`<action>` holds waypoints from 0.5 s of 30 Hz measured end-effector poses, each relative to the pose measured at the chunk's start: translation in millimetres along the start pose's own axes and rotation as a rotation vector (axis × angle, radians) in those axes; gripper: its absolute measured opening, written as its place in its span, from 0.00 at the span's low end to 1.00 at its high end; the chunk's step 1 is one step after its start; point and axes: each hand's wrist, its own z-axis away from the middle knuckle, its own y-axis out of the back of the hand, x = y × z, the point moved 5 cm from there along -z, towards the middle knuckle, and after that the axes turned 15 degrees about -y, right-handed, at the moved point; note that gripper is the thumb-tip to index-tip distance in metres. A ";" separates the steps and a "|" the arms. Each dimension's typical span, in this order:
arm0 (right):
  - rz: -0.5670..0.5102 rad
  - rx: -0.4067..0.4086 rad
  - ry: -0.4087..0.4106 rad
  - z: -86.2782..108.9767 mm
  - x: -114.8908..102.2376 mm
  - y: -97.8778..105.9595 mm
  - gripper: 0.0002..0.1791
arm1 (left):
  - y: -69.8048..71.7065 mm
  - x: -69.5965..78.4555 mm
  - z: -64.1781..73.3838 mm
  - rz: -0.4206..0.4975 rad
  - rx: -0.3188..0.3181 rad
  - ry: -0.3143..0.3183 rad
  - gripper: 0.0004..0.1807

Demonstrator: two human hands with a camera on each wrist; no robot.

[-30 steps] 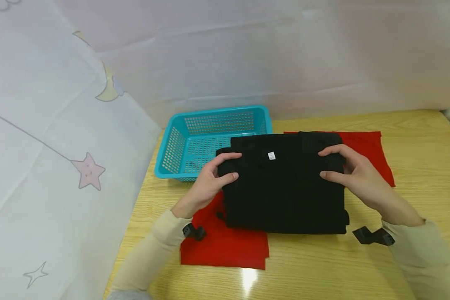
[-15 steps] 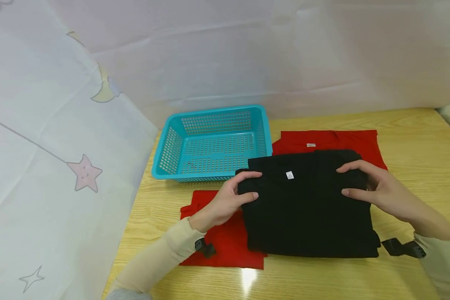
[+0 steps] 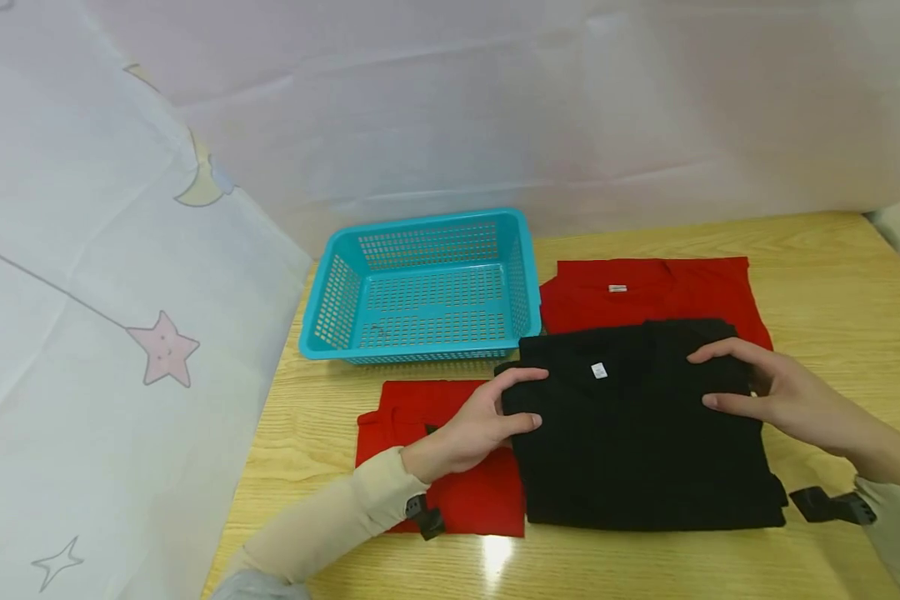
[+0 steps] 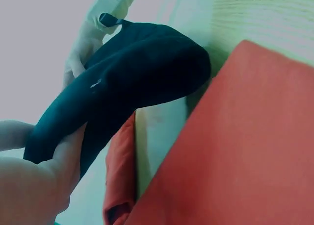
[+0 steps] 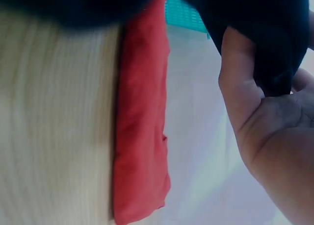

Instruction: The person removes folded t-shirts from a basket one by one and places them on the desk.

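A folded black shirt (image 3: 637,458) with a small white label is held up by both hands, its top edge farthest from me. My left hand (image 3: 476,425) grips its left side, thumb on top, the other fingers partly hidden. On the opposite side, my right hand (image 3: 787,400) pinches the shirt's right edge. In the left wrist view the black shirt (image 4: 132,73) bends between the hands, raised off the table. The right wrist view shows the right hand (image 5: 270,122) with the fabric between thumb and fingers.
A teal plastic basket (image 3: 527,267) stands at the back left. Behind the black shirt lies a folded red shirt (image 3: 645,279) with a white label. Another folded red garment (image 3: 487,508) lies under the left forearm. A pale printed sheet (image 3: 450,108) hangs behind the wooden table (image 3: 832,292).
Both hands have carried the black shirt to the right and toward me. The basket's front corner and the red shirts are less covered now.
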 end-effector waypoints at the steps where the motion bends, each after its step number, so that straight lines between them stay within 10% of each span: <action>1: 0.001 -0.007 0.002 0.2 1.6 -0.7 0.26 | -1.4 -2.4 0.0 0.001 -0.011 0.009 0.30; 15: 0.028 -0.018 -0.003 5.6 29.3 -7.1 0.26 | -9.9 -25.4 -1.7 0.007 -0.002 0.071 0.30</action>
